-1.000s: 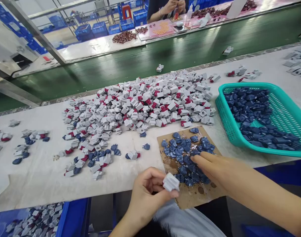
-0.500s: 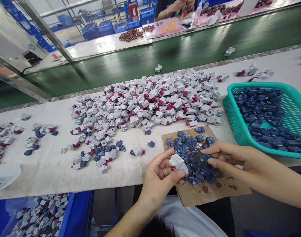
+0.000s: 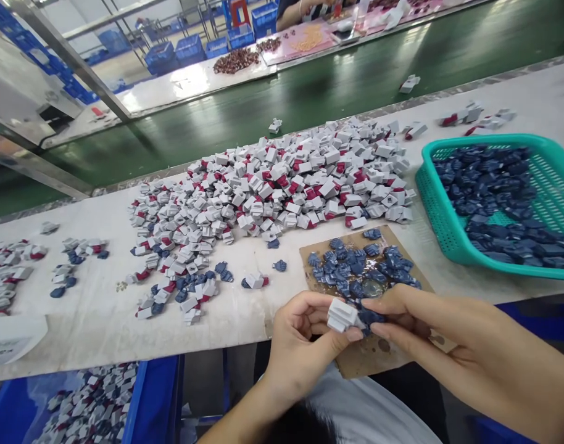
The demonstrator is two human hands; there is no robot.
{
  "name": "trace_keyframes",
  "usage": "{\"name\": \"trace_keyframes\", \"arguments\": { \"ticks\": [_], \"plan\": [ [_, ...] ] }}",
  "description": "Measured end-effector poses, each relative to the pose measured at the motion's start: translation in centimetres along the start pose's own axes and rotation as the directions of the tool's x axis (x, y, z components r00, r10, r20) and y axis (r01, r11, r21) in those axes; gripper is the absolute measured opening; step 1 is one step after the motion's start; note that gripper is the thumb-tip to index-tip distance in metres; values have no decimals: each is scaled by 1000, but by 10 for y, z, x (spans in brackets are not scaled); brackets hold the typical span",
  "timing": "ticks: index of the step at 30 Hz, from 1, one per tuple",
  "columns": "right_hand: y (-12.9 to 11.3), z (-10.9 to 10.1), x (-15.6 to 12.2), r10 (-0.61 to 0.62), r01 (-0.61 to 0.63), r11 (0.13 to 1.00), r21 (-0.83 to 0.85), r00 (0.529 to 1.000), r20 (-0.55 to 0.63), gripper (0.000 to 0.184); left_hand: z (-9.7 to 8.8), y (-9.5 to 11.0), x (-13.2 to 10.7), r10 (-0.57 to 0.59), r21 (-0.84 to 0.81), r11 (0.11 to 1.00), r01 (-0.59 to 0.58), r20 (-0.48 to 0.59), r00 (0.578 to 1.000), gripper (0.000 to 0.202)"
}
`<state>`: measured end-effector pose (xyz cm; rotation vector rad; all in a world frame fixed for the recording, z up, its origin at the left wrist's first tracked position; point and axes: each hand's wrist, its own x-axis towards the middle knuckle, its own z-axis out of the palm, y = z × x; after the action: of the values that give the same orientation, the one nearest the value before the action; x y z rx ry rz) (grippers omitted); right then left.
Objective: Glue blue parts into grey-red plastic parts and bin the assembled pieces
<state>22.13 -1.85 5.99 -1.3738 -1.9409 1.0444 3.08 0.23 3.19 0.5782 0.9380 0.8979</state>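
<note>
My left hand [image 3: 305, 336] is closed around a grey plastic block [image 3: 342, 315], its stepped end facing up and left. In my right hand [image 3: 416, 327], thumb and fingers pinch a dark blue plastic piece [image 3: 371, 316]. The blue piece meets the right end of the grey block; whether they are joined I cannot tell. Both hands hover over the near part of a brown cardboard sheet [image 3: 379, 364], where several loose blue pieces [image 3: 347, 265] lie around a wet, shiny patch [image 3: 372, 287].
A long pile of grey and dark red parts [image 3: 273, 185] stretches behind the cardboard. At right stands a green basket [image 3: 442, 225] of blue pieces. Below left is a blue bin [image 3: 136, 401] of parts. A green conveyor [image 3: 217, 135] runs behind; a person's arm [image 3: 291, 13] shows beyond it.
My right hand has moved left and nearer me from the loose pieces, bringing a blue piece against the grey block. The block has turned in my left hand. Two parts on the conveyor have shifted left.
</note>
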Motion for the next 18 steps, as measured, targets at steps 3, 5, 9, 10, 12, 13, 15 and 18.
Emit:
{"name": "trace_keyframes", "arguments": {
  "ticks": [3, 5, 9, 10, 12, 13, 15, 18],
  "plan": [
    [1, -4, 3, -8, 8, 1000, -4, 995, 99, 26, -6, 2, -2, 54, 133, 989, -58, 34, 998, 36],
    [2, -8, 6, 2, -3, 1000, 7, 981, 195, 29, -10, 2, -3, 80, 196, 976, -91, 67, 995, 33],
    [5, -12, 11, 61, -107, 987, 117, 938, 342, 35, -14, -4, -6, 75, 223, 970, -95, 96, 993, 33],
    [6, -11, 12, 72, -130, 981, 142, 933, 352, 35, -14, -5, -6, 70, 222, 971, -90, 95, 993, 32],
    [7, -4, 14, 103, -185, 965, 187, 920, 378, 33, -11, -6, -6, 76, 249, 964, -97, 93, 993, 29],
    [6, 1, 15, 122, -220, 950, 220, 914, 386, 32, -10, -5, -6, 80, 274, 956, -103, 94, 992, 27],
    [1, 12, 17, 146, -285, 901, 327, 909, 390, 28, -9, 2, -5, 71, 314, 944, -102, 106, 992, 25],
    [0, 13, 15, 151, -260, 868, 423, 950, 275, 32, -26, 19, -9, 89, 376, 921, -105, 58, 994, 26]
  ]
}}
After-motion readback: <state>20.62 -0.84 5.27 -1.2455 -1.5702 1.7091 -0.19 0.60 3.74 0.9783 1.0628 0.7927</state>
